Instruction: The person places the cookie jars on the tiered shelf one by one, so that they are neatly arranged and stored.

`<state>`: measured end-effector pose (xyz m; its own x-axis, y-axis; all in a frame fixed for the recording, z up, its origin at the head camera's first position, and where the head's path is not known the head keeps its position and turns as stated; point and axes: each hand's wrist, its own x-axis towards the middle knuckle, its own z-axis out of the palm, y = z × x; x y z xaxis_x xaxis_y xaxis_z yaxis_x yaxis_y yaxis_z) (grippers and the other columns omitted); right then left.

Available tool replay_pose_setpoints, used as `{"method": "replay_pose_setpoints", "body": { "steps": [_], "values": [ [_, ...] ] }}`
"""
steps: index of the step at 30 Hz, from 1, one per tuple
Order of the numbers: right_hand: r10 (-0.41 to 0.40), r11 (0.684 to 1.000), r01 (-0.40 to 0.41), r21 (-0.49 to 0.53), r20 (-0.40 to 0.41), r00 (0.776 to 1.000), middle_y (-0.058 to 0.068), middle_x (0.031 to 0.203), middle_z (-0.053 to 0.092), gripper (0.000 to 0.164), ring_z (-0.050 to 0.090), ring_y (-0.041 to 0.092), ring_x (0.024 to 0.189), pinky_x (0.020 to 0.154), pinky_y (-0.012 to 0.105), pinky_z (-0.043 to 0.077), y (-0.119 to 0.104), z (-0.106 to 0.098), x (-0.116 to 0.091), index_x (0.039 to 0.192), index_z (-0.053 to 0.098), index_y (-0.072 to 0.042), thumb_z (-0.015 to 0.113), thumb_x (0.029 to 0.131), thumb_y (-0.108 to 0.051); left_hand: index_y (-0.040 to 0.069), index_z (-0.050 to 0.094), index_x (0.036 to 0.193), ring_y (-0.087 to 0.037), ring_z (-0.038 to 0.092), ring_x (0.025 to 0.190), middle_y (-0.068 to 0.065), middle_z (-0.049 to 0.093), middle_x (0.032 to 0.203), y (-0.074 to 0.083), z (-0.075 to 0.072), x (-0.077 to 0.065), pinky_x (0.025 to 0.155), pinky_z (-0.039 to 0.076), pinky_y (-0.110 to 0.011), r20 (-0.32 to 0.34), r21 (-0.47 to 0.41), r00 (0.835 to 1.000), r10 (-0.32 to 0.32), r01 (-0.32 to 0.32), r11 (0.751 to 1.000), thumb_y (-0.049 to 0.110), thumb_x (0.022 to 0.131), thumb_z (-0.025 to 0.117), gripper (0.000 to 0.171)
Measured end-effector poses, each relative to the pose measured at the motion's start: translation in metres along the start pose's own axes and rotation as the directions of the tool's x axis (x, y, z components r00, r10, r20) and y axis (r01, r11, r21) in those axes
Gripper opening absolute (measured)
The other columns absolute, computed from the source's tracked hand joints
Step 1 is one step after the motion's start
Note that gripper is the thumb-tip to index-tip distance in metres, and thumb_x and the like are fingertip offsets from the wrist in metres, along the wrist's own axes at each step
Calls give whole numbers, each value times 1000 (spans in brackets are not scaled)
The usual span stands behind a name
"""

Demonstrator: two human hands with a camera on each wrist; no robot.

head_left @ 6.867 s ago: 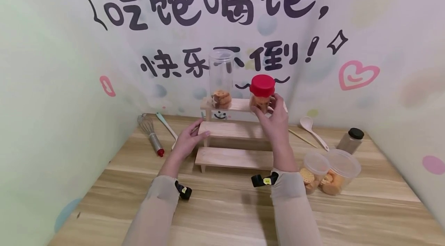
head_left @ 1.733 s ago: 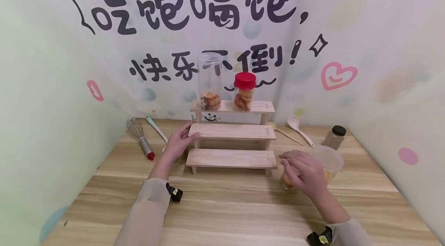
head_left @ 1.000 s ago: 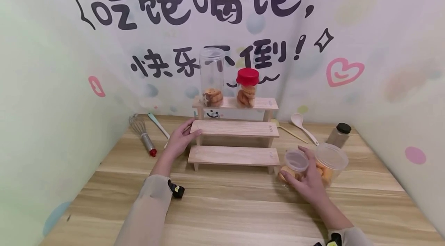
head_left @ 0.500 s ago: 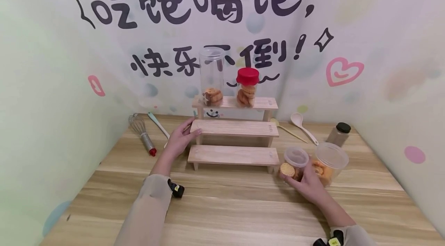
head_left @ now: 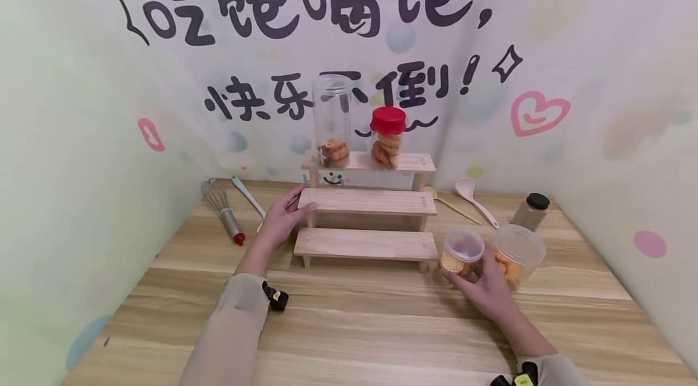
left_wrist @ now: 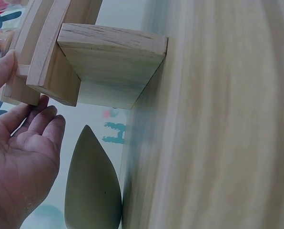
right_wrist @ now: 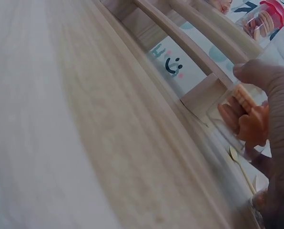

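My right hand [head_left: 488, 292] grips a small clear jar [head_left: 463, 246] of round biscuits in the head view, thumb on the near side. Cookies show through its wall in the right wrist view, with the thumb and a finger around the jar [right_wrist: 242, 114]. Whether its base touches the table, I cannot tell. At the left end of a three-tier wooden shelf [head_left: 365, 243], my left hand [head_left: 282, 219] holds the middle board, thumb on top and fingers at its end. A tall clear jar [head_left: 332, 113] and a red-lidded jar [head_left: 388, 137], both containing cookies, stand on the top tier.
Right of the held jar is a wider clear jar [head_left: 518, 252] of cookies, with a black-lidded jar [head_left: 531, 211] behind. A pale ladle [head_left: 477, 201] and a thin yellow-handled utensil [head_left: 458, 210] lie behind. Left of the shelf are a whisk [head_left: 223, 210] and a teal-handled utensil [head_left: 248, 195].
The red-lidded jar went from my right hand onto the top tier. That hand moved down to the right, took hold of the small jar and shifted it slightly. My left hand stayed at the shelf.
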<state>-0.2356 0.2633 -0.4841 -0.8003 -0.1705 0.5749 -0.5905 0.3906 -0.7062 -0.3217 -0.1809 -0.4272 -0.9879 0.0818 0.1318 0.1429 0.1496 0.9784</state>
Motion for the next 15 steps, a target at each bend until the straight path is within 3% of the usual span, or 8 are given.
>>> {"method": "replay_pose_setpoints", "body": {
  "steps": [5,10,15],
  "values": [
    [-46,999,45,-22,-57,997,-11,127,57,92,60,1,112,88,14,52,-4,0,2,144,43,1,87,65,16,14,39,156,-28,35,146,-14,31,161,-1,-1,0,115,36,-40,-2,9,1000,0,1,1000,30,93,75,75],
    [-112,990,100,-96,-128,985,-9,120,60,95,63,-1,102,78,15,55,-3,-1,0,140,47,7,89,56,18,15,40,156,-27,36,146,-13,32,161,-2,-1,1,115,37,-40,-2,14,1000,1,-1,1000,32,92,76,75],
    [-108,990,92,-106,-164,980,-7,117,63,97,64,-1,100,77,13,55,-7,-2,-2,140,49,5,91,53,17,13,39,156,-27,36,146,-14,32,161,-1,-1,1,115,37,-40,5,6,1000,11,-11,1000,31,92,76,76]
  ]
}}
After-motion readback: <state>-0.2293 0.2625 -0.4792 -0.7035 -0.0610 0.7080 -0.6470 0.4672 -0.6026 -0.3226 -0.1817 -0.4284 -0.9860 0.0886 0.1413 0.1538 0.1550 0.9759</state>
